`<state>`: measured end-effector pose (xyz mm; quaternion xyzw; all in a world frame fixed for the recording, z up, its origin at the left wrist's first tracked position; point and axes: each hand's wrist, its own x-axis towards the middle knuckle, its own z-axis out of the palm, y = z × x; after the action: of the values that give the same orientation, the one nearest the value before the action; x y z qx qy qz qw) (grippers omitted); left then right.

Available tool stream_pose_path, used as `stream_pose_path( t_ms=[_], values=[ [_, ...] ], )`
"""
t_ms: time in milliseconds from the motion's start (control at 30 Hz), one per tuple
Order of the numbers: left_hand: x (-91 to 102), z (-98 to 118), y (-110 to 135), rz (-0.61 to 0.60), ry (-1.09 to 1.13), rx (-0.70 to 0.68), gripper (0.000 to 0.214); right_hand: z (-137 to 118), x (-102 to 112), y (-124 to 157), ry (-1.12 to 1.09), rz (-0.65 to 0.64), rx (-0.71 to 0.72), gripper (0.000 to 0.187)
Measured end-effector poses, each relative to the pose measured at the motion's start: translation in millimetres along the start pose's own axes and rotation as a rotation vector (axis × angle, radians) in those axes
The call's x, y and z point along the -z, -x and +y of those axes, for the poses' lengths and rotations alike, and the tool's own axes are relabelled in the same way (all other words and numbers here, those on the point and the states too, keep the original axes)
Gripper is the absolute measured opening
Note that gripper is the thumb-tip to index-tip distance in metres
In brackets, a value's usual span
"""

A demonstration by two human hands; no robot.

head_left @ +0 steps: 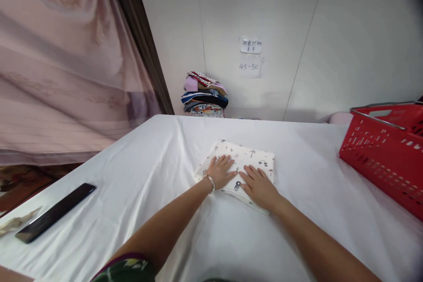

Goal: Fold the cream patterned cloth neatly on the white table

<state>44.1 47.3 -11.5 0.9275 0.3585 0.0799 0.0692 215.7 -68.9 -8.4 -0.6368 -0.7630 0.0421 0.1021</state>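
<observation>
A folded white cloth point(253, 155) with small dark and pinkish prints lies flat on the white-covered table point(158, 163). My left hand point(220, 172) rests palm down on its left part, fingers stretched out, a bracelet around the wrist. On the cloth's right front part lies my right hand point(259, 185), also flat with its fingers extended. Both hands press on the top layer and neither grips it. The tips of the two hands come close to each other near the cloth's middle. Folded layers show along the front edge.
A red plastic basket point(380, 152) with a metal handle stands at the right. On the left lies a long dark, glossy object point(56, 213). Folded clothes point(205, 97) are stacked beyond the table's back edge. A pink curtain point(66, 61) hangs at the left; paper labels point(250, 67) are on the wall.
</observation>
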Motion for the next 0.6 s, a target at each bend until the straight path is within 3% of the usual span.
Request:
stream_pose_path(
  t_ms=[167,300,600],
  values=[
    [2.0,1.9,2.3,0.129,0.009,0.01,0.043,-1.0,2.9,0.8,-0.002,0.003,0.009,0.048],
    [6.3,5.2,7.5,0.155,0.02,-0.01,0.038,-1.7,5.6,2.5,-0.004,-0.003,0.005,0.048],
    [-1.7,2.4,64.9,0.239,0.055,-0.17,0.047,0.5,4.8,2.7,-0.001,0.034,0.018,0.042]
  ],
)
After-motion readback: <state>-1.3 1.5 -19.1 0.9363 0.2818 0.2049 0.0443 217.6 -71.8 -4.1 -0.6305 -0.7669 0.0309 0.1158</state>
